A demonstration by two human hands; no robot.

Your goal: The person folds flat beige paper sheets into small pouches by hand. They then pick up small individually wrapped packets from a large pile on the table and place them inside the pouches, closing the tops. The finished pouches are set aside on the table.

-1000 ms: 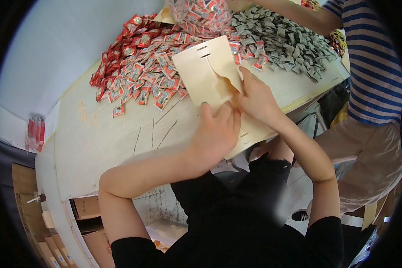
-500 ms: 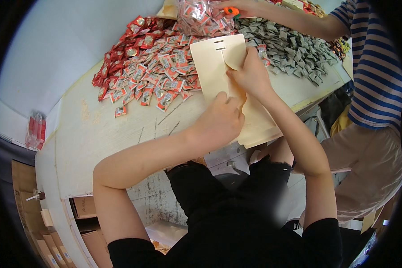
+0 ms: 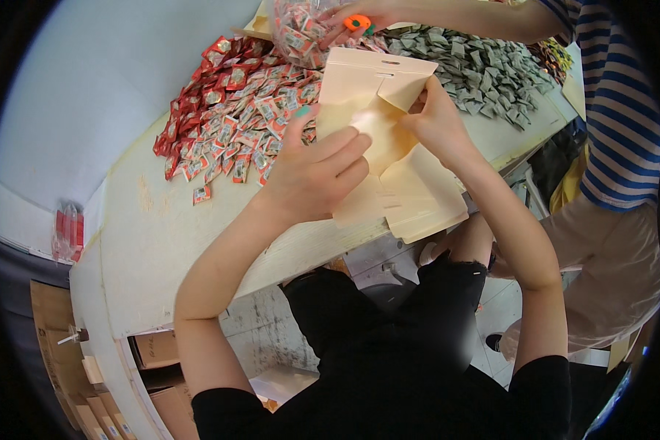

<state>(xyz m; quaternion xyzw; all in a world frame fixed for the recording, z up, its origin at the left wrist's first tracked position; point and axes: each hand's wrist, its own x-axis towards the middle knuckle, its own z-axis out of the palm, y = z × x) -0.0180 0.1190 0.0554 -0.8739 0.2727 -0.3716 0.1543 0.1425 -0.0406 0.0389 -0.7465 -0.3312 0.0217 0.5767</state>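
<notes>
A cream cardboard box (image 3: 425,187), partly unfolded with its flaps spread, is held up over the table's front edge. My right hand (image 3: 440,125) grips its upper right side, thumb and fingers closed on the card. On the left side of the box, my left hand (image 3: 312,172) has its fingers stretched across the inner face and its thumb spread apart; a green nail shows on the thumb. Part of the left panel is hidden behind that hand. Beyond the box lie a heap of small red-and-white sachets (image 3: 235,136) and some red shiny sachets (image 3: 191,110).
A pile of grey-green sachets (image 3: 484,73) covers the table's (image 3: 154,242) far right. At the back, a co-worker's hand (image 3: 359,15), with a small orange and green thing, touches a clear bag (image 3: 297,37) of sachets. Cardboard boxes (image 3: 158,348) stand below the table.
The box has been spread wider, baring its inside. My left hand has let its pinch go and moved left, fingers extended. The co-worker's hand and the clear bag have shifted left.
</notes>
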